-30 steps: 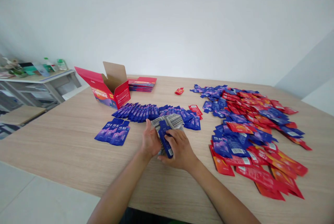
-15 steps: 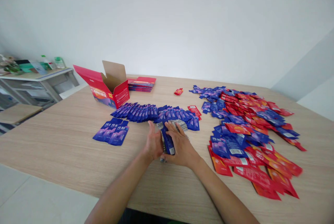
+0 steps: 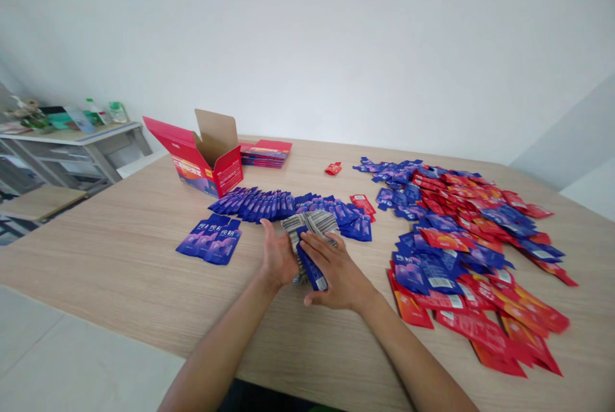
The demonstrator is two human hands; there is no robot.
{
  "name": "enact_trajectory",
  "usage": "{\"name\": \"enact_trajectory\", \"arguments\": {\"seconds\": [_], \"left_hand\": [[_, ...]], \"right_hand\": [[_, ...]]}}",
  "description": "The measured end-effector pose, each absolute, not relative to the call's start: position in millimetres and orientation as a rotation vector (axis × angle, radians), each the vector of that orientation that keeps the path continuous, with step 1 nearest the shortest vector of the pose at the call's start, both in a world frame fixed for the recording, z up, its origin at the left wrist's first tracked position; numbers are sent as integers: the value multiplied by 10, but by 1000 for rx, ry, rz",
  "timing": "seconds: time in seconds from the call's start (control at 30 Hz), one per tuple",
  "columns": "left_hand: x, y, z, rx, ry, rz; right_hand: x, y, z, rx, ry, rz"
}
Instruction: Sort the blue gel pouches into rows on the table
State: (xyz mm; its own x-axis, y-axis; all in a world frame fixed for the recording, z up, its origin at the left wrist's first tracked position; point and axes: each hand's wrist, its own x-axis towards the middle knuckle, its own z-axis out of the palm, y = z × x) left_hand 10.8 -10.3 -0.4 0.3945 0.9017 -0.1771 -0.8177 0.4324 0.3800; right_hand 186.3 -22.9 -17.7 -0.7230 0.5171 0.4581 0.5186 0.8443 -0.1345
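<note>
sachet stack (image 3: pixel 310 239): bundle of blue sachets, standing on edge on the table (image 3: pixel 120 271), fanned at the top so the silver edges show, near the front edge, centre.
left hand (image 3: pixel 277 258): palm flat against the stack's left face, fingers wrapped round it. Holding, not pinching.
right hand (image 3: pixel 336 268): closed on the right side, fingers over the outermost blue sachet (image 3: pixel 312 266), thumb low near the table.
handling (judgement): light, thin foil packs, glossy so likely to slide against each other; stack is floppy and splays when loose. Best taken by squeezing both broad faces low down, bottom edges kept on the table to stay square.
blue row (image 3: pixel 288 207): overlapped line of the same sachets, just behind the stack.
small blue set (image 3: pixel 210 240): a few laid flat, left of the hands, apart from them.
mixed pile (image 3: pixel 471 239): loose red and blue sachets, right, near the right forearm.
red box (image 3: pixel 206 156): open, flap up, far left; flat red cartons (image 3: pixel 266 152) stacked just beside it.
stray red sachet (image 3: pixel 332 168): alone, far centre.
shelf (image 3: pixel 62 143): off the table, left, with clutter on top.
</note>
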Motion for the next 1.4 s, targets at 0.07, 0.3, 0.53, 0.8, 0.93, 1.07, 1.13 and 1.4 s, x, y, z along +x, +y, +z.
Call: {"name": "enact_trajectory", "arguments": {"seconds": [0.07, 0.3, 0.53, 0.8, 0.93, 1.07, 1.13, 1.4], "left_hand": [[109, -98, -1, 247, 386, 1099], [165, -113, -65, 327, 328, 1083], [296, -164, -145, 377, 233, 1000], [377, -247, -237, 486, 254, 911], [436, -270, -253, 517, 357, 882], [469, -293, -251, 545, 402, 862], [484, -312, -251, 586, 381, 854], [433, -268, -255, 471, 311, 836]], "right_hand": [[1867, -230, -192, -747, -2527, -21], [1778, -230, -360, -914, -2438, -152], [1763, -164, -432, -1092, -2286, -181], [1870, -112, -396, -1194, -1996, -42], [1944, -41, -390, -1202, -1870, -29], [1942, -35, -376, -1215, -1853, -74], [1921, -47, -383, -1253, -1843, -97], [1900, -51, -425, -1282, -1900, -158]]}}
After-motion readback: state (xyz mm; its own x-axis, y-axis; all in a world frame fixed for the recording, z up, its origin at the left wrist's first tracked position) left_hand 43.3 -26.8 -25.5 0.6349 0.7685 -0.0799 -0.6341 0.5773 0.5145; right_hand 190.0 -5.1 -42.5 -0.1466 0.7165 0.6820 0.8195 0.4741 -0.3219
